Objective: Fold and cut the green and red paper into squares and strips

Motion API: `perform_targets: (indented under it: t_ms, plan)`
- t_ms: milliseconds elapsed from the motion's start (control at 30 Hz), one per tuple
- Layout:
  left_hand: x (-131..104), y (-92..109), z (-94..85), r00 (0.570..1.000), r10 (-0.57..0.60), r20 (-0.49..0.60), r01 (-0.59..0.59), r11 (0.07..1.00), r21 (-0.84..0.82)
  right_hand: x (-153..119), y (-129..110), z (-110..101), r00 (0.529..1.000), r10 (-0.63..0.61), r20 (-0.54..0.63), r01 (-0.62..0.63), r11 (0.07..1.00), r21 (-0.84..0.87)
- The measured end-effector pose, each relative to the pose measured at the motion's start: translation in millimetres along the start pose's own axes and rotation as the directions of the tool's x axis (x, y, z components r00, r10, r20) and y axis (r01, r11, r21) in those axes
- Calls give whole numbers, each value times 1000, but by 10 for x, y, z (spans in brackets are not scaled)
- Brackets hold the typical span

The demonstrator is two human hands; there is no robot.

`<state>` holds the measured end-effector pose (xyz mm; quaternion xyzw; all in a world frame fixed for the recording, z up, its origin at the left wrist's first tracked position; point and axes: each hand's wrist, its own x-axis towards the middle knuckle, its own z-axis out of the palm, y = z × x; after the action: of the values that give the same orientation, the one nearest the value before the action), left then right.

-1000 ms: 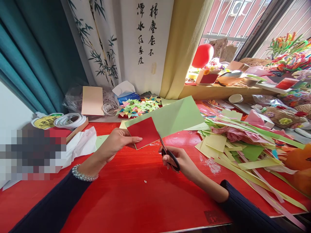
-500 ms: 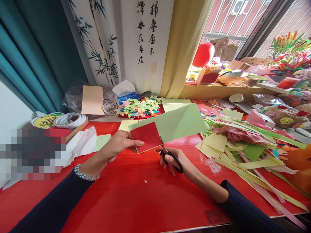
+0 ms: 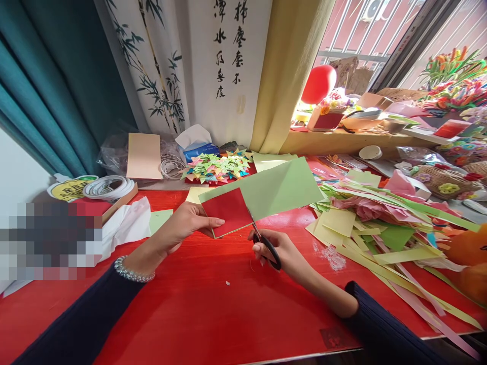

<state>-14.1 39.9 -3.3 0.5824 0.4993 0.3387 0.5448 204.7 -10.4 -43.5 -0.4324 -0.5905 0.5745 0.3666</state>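
My left hand (image 3: 196, 221) pinches the left edge of a red paper square (image 3: 228, 210) lying over a long green paper sheet (image 3: 283, 187), thumb on top. Both papers are held up above the red table. Black-handled scissors (image 3: 271, 251) are in my right hand (image 3: 276, 243), with fingers in the handle loops. Their blades point up and away from me, along the red square's right edge, where they meet the green sheet. The blades look nearly closed on the paper.
Cut paper strips (image 3: 380, 243) are heaped on the right. Folded paper stars (image 3: 216, 167) lie in a pile at the back. A tape roll (image 3: 108, 187) and crumpled white tissue (image 3: 127, 223) are at left. An orange plush toy (image 3: 470, 248) sits at the right edge.
The scissor handles have come closer together and the blades have closed further along the square's right edge. My left hand and the papers have barely shifted.
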Motion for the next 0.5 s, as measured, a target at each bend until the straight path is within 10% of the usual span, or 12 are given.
perform_targets:
  t_ms: [500]
  plan:
    - [-14,30,24,998,-52,41,53,998,-21,-11,5,12,998,55,-32,-54,998,33]
